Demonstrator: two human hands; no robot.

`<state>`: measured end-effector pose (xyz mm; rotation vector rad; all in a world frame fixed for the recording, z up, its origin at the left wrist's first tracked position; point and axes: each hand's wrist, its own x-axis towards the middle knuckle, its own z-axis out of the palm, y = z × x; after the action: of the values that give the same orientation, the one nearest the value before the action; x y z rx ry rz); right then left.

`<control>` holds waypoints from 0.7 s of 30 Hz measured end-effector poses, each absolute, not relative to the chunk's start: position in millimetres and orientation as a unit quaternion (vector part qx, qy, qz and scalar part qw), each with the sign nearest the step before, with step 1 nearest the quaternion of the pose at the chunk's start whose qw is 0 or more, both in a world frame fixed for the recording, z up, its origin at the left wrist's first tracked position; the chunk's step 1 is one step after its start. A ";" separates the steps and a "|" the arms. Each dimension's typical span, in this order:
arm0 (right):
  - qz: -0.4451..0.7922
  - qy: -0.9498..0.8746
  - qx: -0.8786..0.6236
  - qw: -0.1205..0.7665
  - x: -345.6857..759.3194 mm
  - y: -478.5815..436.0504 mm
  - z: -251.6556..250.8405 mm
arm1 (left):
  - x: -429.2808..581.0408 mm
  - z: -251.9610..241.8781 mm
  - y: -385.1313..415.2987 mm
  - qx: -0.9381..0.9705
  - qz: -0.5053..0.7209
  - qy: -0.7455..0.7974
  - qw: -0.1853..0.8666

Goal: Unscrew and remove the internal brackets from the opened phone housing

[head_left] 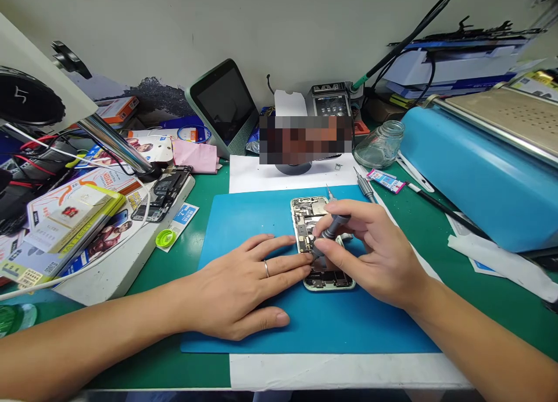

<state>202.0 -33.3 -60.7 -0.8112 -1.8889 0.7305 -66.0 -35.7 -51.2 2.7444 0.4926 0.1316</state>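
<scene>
An opened phone (325,280) with its inner boards and parts exposed lies on the blue mat (244,216). My left hand (253,280), wearing a ring, rests flat with fingers stretched out, the fingertips at the phone's left edge. Over the phone, my right hand (370,248) pinches a grey screwdriver (336,225) between thumb and fingers, tilted. Where its lower end meets the phone is partly hidden by my fingers. A thin metal bit (329,190) shows just above my index finger; I cannot tell whether it belongs to the same tool.
Another screwdriver (365,186) lies beyond my right hand, near a glass jar (380,146). At right stands a large blue machine (471,175). Boxes (74,216) and another opened phone (168,190) crowd the left, below a microscope stand (115,143). A screen device (224,103) stands behind.
</scene>
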 end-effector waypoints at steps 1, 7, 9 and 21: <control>0.297 -0.768 -0.330 0.461 202.3 -33.5 -60.5 | -66.1 -51.1 -35.7 0.968 0.048 0.173 0.173; 0.287 -0.771 -0.329 0.463 202.5 -33.0 -59.4 | -66.4 -51.8 -35.6 0.968 0.050 0.173 0.175; 0.287 -0.770 -0.334 0.462 202.2 -32.7 -59.4 | -66.1 -51.7 -35.5 0.967 0.053 0.174 0.179; 0.287 -0.766 -0.338 0.466 203.8 -33.3 -61.0 | -66.4 -51.7 -35.4 0.969 0.064 0.165 0.173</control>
<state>203.8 -33.3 -61.0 -0.8289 -1.8811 0.7041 -66.4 -35.4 -51.7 2.7478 0.4666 0.1821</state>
